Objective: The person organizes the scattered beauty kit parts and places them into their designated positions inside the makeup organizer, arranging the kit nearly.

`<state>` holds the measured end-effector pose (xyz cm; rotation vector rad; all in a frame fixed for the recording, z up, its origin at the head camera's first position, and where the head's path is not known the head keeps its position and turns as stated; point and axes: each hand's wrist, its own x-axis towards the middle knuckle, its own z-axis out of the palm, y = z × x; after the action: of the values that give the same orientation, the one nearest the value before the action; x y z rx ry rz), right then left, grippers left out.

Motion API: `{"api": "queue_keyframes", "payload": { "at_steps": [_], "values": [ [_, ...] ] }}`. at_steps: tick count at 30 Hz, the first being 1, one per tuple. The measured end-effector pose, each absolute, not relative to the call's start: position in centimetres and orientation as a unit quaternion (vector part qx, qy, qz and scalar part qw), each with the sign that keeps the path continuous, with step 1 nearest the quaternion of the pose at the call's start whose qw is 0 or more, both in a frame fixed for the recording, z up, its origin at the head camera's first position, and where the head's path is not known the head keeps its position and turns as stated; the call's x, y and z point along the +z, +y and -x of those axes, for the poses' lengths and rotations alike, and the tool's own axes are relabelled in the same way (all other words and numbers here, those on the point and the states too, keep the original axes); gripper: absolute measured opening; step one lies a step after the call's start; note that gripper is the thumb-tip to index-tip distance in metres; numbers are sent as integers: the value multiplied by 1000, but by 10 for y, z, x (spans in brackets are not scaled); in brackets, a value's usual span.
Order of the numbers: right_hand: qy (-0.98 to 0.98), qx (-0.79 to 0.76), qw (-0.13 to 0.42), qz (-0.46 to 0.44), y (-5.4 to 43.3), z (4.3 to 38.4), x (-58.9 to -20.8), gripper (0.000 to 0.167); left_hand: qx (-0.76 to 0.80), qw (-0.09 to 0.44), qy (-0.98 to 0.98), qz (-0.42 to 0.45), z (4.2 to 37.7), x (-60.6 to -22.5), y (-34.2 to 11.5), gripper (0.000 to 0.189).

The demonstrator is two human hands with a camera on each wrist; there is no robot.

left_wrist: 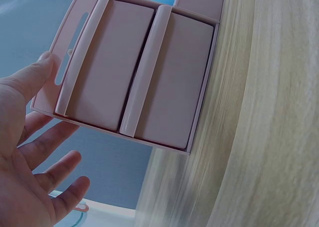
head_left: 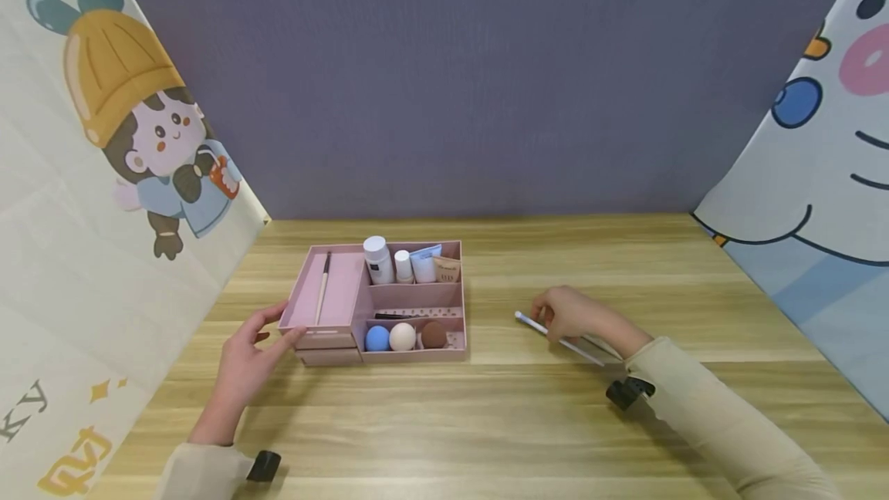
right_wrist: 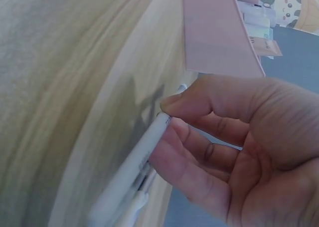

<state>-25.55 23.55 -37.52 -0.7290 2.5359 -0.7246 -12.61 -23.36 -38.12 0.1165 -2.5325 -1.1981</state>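
Observation:
A pink cosmetics organizer [head_left: 414,297] stands on the table at centre left. My left hand [head_left: 245,361] touches its front left corner, thumb on the front panel and fingers along the side wall; the ring and little fingers stand free in the left wrist view. To the right of the organizer, my right hand [head_left: 572,313] pinches a slim white-handled makeup brush [right_wrist: 133,162] between thumb and fingers, close over the table. Another thin white-handled piece [right_wrist: 133,209] shows under it. A light brush [head_left: 323,288] with a dark tip lies in the organizer's upper left tray.
Inside the organizer stand a white bottle [head_left: 378,262], a small white-capped bottle [head_left: 403,266], a blue tube [head_left: 424,264] and a tan tube [head_left: 447,269]. A black pencil [head_left: 393,316] lies in the middle section. Blue [head_left: 377,339], cream [head_left: 402,337] and brown balls [head_left: 434,335] sit in front.

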Motion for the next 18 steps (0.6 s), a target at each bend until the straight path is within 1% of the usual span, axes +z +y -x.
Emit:
{"api": "queue_keyframes", "payload": {
  "at_steps": [6, 12, 18],
  "values": [
    [900, -284, 206, 260, 236, 256, -368, 36, -425, 161, -890, -44, 125, -381, -234, 53],
    [901, -294, 200, 250, 237, 258, -365, 41, -424, 163, -890, -42, 125, -381, -234, 53],
    [898, -317, 195, 236, 238, 258, -360, 41, -424, 161, -890, -43, 124, -381, -234, 53]
  ]
}}
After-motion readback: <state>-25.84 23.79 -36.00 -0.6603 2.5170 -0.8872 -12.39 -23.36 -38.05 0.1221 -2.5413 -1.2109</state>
